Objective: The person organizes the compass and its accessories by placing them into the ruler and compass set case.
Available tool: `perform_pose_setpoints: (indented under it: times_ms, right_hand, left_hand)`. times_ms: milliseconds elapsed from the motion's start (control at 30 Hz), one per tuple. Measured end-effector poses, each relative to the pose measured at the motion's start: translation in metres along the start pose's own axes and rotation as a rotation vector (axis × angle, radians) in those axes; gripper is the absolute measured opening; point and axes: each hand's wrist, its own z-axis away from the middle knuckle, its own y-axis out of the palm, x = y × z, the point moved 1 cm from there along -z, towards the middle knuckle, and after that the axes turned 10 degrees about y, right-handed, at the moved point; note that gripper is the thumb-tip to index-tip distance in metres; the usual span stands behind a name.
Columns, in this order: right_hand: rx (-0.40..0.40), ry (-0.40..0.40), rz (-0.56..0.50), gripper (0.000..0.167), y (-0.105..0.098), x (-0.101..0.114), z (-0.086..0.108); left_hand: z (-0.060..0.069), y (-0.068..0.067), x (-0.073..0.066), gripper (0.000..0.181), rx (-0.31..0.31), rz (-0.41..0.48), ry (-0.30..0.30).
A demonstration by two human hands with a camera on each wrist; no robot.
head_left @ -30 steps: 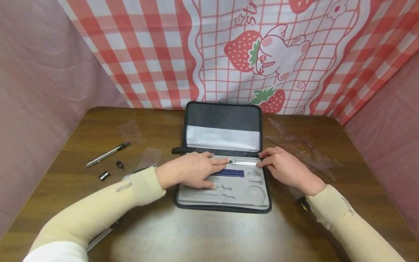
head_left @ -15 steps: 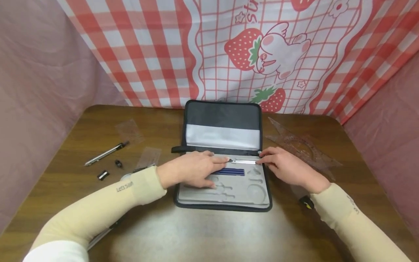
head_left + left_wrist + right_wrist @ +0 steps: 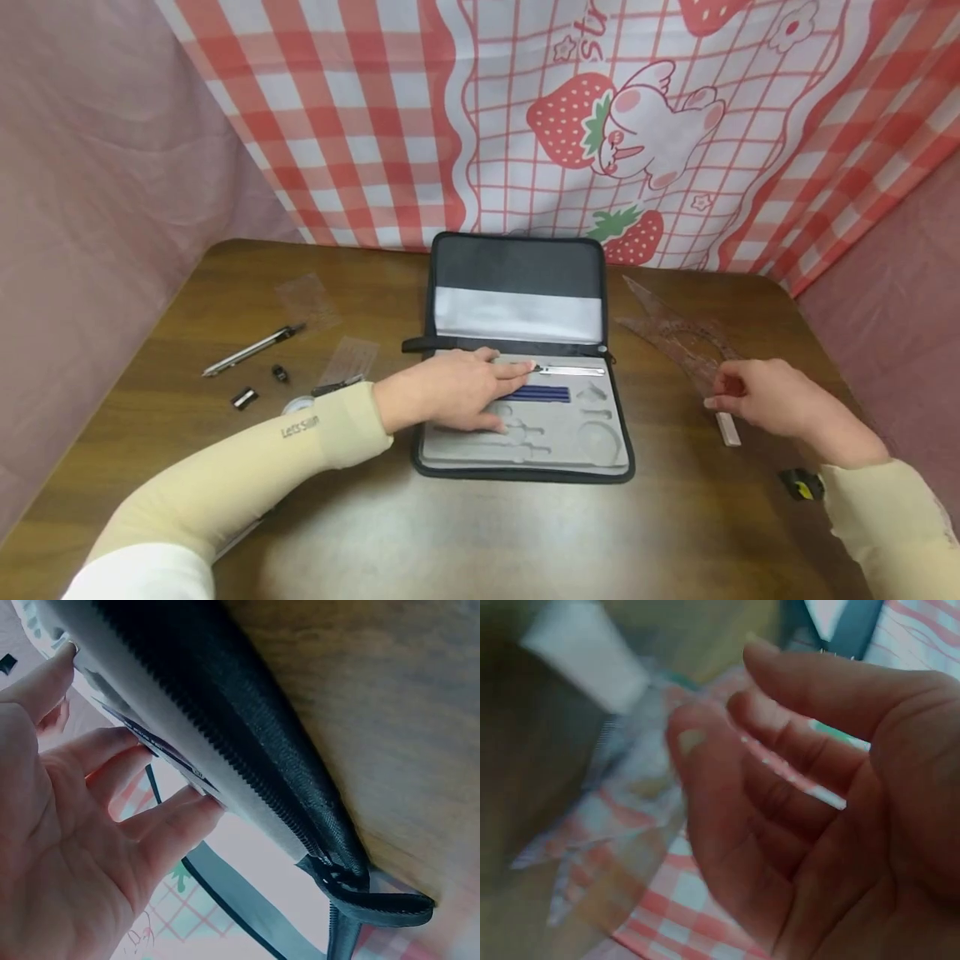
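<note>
An open black zip case (image 3: 522, 477) lies in the middle of the table, its grey moulded tray (image 3: 465, 454) facing up. My left hand (image 3: 457, 392) rests on that tray with fingers extended; in the left wrist view its fingertips touch the tray and dark blue sticks. Those blue sticks (image 3: 543, 393) lie in a slot beside a slim silver drawing tool (image 3: 577, 372). Several moulded hollows show bare. My right hand (image 3: 787, 408) hovers right of the case, fingers loosely bent, holding nothing. Just by its fingertips lies a white eraser (image 3: 727, 429), near clear set squares and a protractor (image 3: 682, 337).
On the left lie a silver compass (image 3: 251, 350), a small black piece (image 3: 280, 373), a sharpener (image 3: 244, 398) and clear plastic sleeves (image 3: 351, 360). A black and yellow item (image 3: 801, 484) sits by the right wrist. Another long tool is partly under the left forearm.
My right hand has left the silver drawing tool and moved right to near the eraser, which has come into view. The left hand stays on the tray.
</note>
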Motion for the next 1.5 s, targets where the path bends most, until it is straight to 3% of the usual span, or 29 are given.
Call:
perform_pose_setpoints:
  times_ms: [133, 367, 567, 700, 900, 1067, 1333, 1500]
  right_hand:
    - [0.024, 0.062, 0.031, 0.03, 0.014, -0.009, 0.004]
    - [0.062, 0.108, 0.022, 0.03, 0.018, -0.016, 0.003]
    - [0.05, 0.063, 0.018, 0.018, 0.016, -0.01, 0.003]
    - [-0.021, -0.011, -0.015, 0.012, 0.012, 0.005, -0.001]
    - [-0.18, -0.091, -0.067, 0.009, 0.006, 0.039, -0.016]
    - [-0.226, -0.198, -0.109, 0.015, 0.015, 0.085, -0.04]
    - [-0.141, -0.468, -0.123, 0.021, 0.026, 0.17, -0.072]
    - [-0.049, -0.556, -0.098, 0.025, 0.033, 0.207, -0.077]
  left_hand:
    - [0.001, -0.001, 0.0, 0.081, 0.002, -0.011, 0.002]
    - [0.002, 0.003, -0.002, 0.078, 0.031, -0.039, 0.006]
    - [0.007, 0.0, 0.002, 0.078, 0.015, 0.02, 0.003]
    - [0.022, -0.005, 0.013, 0.082, -0.002, 0.054, -0.041]
    - [0.043, -0.004, 0.029, 0.079, -0.051, 0.06, -0.126]
    - [0.048, 0.0, 0.033, 0.075, -0.089, 0.065, -0.139]
    - [0.04, 0.003, 0.032, 0.071, -0.135, 0.048, -0.12]
    - [0.036, 0.003, 0.031, 0.071, -0.128, 0.055, -0.126]
